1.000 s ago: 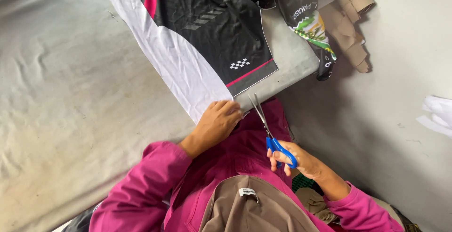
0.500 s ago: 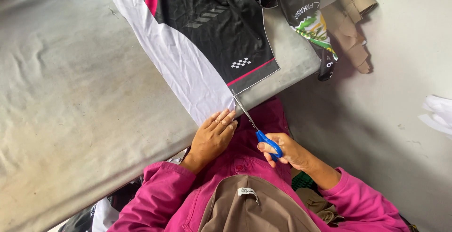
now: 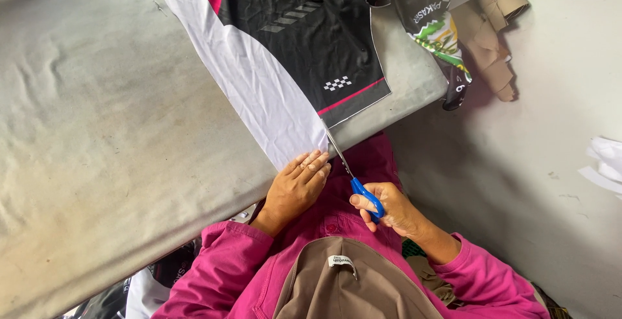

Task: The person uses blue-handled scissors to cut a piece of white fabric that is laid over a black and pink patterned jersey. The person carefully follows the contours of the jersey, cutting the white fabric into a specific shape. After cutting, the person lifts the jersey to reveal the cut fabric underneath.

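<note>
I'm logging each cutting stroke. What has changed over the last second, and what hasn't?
The scissors, blue-handled in the right hand, have swung from beside the printed fabric to its near edge, where white meets black. The left hand stayed flat on the white corner. The grey table and fabric look unmoved.

One camera only, worn on the person's head. It looks steeply down over the cap brim (image 3: 350, 286) and the pink sleeves onto the near edge of the grey table (image 3: 97, 131). It sits close: both hands fill the lower middle. The floor (image 3: 538, 163) shows at the right. No second view overlaps it.
</note>
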